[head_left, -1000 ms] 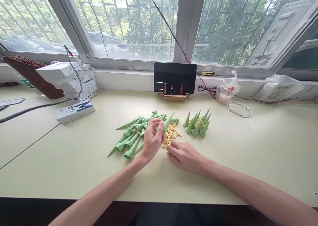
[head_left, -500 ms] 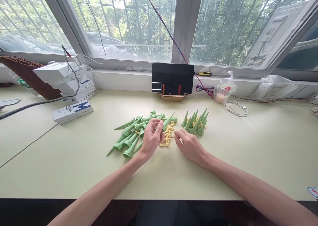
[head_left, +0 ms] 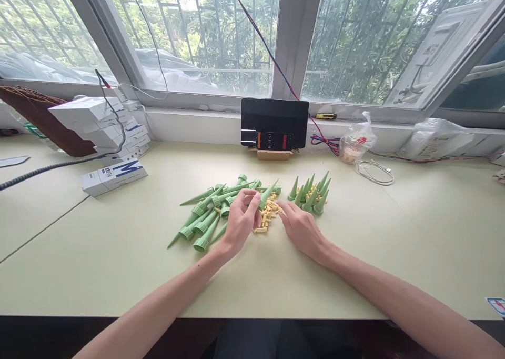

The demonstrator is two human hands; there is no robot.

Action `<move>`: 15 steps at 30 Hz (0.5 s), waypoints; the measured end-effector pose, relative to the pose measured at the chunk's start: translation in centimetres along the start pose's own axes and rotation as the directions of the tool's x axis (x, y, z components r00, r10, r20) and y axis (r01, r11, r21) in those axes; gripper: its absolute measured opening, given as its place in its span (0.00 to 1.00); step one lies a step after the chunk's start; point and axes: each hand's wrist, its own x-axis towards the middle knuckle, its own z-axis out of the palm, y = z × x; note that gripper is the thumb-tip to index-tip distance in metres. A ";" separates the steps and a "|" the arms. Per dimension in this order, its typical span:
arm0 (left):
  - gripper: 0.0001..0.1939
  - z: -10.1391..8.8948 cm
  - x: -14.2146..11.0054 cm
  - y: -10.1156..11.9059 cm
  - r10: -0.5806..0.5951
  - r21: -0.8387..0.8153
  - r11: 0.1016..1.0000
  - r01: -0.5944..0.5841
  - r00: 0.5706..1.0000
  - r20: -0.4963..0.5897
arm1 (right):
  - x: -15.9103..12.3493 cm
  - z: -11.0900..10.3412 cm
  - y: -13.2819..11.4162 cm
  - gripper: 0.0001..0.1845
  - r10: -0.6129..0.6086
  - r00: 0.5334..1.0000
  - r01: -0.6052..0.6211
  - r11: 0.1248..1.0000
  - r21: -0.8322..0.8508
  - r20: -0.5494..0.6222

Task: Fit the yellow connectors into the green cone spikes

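My left hand (head_left: pixel 241 219) is closed around a green plastic plant-watering spike (head_left: pixel 269 192), its point tilted up and to the right. Beside and partly under that hand lies a heap of small yellow plastic pieces (head_left: pixel 265 222), which look like little valves. The fingertips of my right hand (head_left: pixel 303 229) touch the heap's right edge, fingers stretched and slightly bent, thumb apart from them. Left of my left hand, several more green spikes (head_left: pixel 205 225) lie in a loose pile. Behind my right hand, several spikes (head_left: pixel 311 196) stand point up, with yellow pieces among them.
A phone (head_left: pixel 274 140) showing a timer leans on a black tablet (head_left: pixel 274 114) at the back. White boxes (head_left: pixel 114 177) are on the left with a dark cable (head_left: pixel 59 167) near them. A plastic bag (head_left: pixel 357 140) and a coiled white cable (head_left: pixel 374 172) lie back right.
My right hand's fingers have straightened and shifted slightly over the yellow pieces, some of which have moved at the heap's right side. My left hand keeps the spike nearly still.
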 end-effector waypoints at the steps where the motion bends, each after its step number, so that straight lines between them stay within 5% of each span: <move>1: 0.16 0.0 0.0 0.0 -0.009 -0.013 1.000 0.009 1.000 0.004 | 0.0 0.0 0.0 0.16 0.007 1.000 -0.007 1.000 -0.007 0.011; 15: 0.21 -0.2 0.2 -0.1 -0.198 -0.205 0.951 0.231 0.965 0.170 | 0.0 -0.6 -0.1 0.14 0.062 0.990 -0.048 0.993 -0.107 0.130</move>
